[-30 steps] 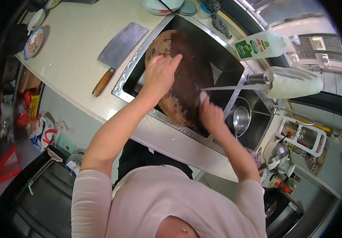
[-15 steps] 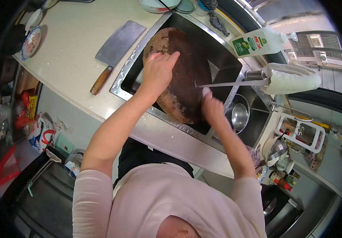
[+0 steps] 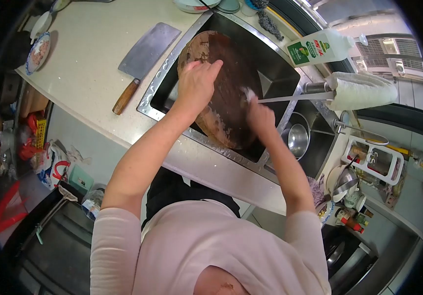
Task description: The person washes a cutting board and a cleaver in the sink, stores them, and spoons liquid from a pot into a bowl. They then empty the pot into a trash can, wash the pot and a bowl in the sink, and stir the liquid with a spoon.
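A round, dark, wet wooden cutting board (image 3: 231, 73) leans inside the steel sink basin (image 3: 280, 73); its rim is paler and worn. My left hand (image 3: 197, 86) grips the board's upper left edge, thumb laid over the face. Over the board's right part, my right hand (image 3: 261, 118) is closed and blurred by motion. A whitish blur shows at its fingertips, and I cannot make out whether it is water or something held. A stream of water (image 3: 295, 98) runs from the cloth-wrapped faucet (image 3: 361, 94) toward this hand.
A cleaver (image 3: 148, 51) with a wooden handle lies on the counter (image 3: 88, 69) left of the sink. A white pump bottle (image 3: 319, 48) stands behind the sink. Metal bowls (image 3: 297, 140) sit in the second basin. Small patterned bowls (image 3: 38, 53) stand at far left.
My right hand has moved up and slightly left along the board, into the end of the water stream. My left hand keeps its hold on the board's edge.
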Action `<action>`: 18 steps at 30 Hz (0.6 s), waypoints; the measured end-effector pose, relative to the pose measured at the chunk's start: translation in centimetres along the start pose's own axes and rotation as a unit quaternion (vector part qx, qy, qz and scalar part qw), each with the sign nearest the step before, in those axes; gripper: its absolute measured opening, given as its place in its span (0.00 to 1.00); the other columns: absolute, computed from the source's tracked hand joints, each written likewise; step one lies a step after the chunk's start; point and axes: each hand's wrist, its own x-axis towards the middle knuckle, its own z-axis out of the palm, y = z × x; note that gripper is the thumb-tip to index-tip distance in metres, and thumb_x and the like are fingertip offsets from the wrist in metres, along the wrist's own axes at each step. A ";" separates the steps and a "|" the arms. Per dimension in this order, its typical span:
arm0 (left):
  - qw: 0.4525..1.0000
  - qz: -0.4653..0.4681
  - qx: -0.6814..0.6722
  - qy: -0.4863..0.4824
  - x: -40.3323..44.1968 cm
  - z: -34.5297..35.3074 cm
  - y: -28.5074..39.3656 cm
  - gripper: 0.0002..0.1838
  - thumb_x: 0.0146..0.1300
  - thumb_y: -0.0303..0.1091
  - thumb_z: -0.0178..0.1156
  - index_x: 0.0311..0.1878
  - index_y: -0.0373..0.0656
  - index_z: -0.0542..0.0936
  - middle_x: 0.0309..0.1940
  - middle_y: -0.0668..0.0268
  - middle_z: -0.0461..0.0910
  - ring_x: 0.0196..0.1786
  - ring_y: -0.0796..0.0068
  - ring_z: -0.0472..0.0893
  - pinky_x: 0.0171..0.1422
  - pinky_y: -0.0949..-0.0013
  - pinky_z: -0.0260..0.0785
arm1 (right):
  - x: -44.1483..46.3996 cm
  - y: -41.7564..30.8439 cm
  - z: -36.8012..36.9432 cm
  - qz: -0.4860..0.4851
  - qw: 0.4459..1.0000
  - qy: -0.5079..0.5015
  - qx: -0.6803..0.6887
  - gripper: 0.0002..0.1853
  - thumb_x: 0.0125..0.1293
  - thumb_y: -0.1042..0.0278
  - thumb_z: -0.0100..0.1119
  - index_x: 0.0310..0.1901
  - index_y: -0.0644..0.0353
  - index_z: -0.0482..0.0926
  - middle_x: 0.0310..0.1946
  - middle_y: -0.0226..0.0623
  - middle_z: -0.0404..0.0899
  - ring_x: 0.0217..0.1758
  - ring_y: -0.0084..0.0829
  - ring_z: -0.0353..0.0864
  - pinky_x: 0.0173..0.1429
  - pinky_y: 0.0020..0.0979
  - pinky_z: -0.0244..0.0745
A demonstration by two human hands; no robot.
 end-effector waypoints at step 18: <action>1.000 0.014 0.016 0.023 0.0 -0.5 0.3 0.16 0.54 0.23 0.50 0.47 0.43 0.75 0.33 0.61 0.79 0.40 0.65 0.78 0.53 0.62 0.65 | 2.7 -1.8 -1.3 -0.031 0.997 0.074 0.007 0.22 0.62 0.59 0.52 0.51 0.68 0.67 0.23 0.43 0.78 0.20 0.38 0.79 0.21 0.35 0.74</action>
